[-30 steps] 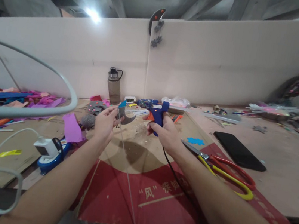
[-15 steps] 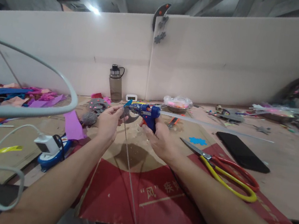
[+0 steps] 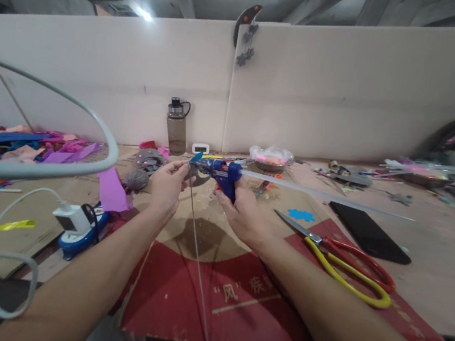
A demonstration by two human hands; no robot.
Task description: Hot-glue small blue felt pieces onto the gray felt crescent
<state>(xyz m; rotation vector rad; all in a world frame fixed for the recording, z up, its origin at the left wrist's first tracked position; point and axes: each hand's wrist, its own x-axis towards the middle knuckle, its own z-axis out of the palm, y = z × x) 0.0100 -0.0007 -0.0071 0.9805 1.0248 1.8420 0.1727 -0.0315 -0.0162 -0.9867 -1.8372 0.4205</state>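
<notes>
While gripping the blue glue gun (image 3: 226, 180) by its handle in the right hand (image 3: 243, 210), wrapped firmly round it, also pinches a grey crescent (image 3: 201, 182) in the left hand (image 3: 165, 188), with hardly any gap in the grasp. Holds both above the middle of the red-and-tan cardboard (image 3: 171, 306), with the nozzle end just beside the blue piece (image 3: 196, 157) at the crescent's top; cannot tell if touching. Has a thin string (image 3: 197, 255) trailing from near the pinch to the cardboard's front edge, and a long clear glue stick (image 3: 319, 192) jutting rightward from the gun's rear.

To the right, scissors (image 3: 315, 238) with 1 red and 1 yellow handle, lying blades toward the right hand. Beyond these, a black phone (image 3: 368, 233) and, near the blade, a blue cut-out (image 3: 300, 215) with a scalloped edge. Behind the gun, an orange-handled tool (image 3: 274, 181), partly hidden, and a bowl (image 3: 270, 167) under clear plastic (image 3: 271, 153). Farther back, against the pale partition (image 3: 300, 90), a bottle (image 3: 177, 133) with a dark cap, next to a small white display (image 3: 200, 148).

Left of the left hand, a grey yarn ball (image 3: 136, 180) and a grey piece dotted pink (image 3: 149, 159); nearer, a purple strip (image 3: 113, 191) and a white plug (image 3: 72, 219) in a blue socket block (image 3: 75, 247). Looping across the far left in the foreground, a pale tube (image 3: 58, 172), blocking part of a heap of coloured scraps (image 3: 32, 151).
</notes>
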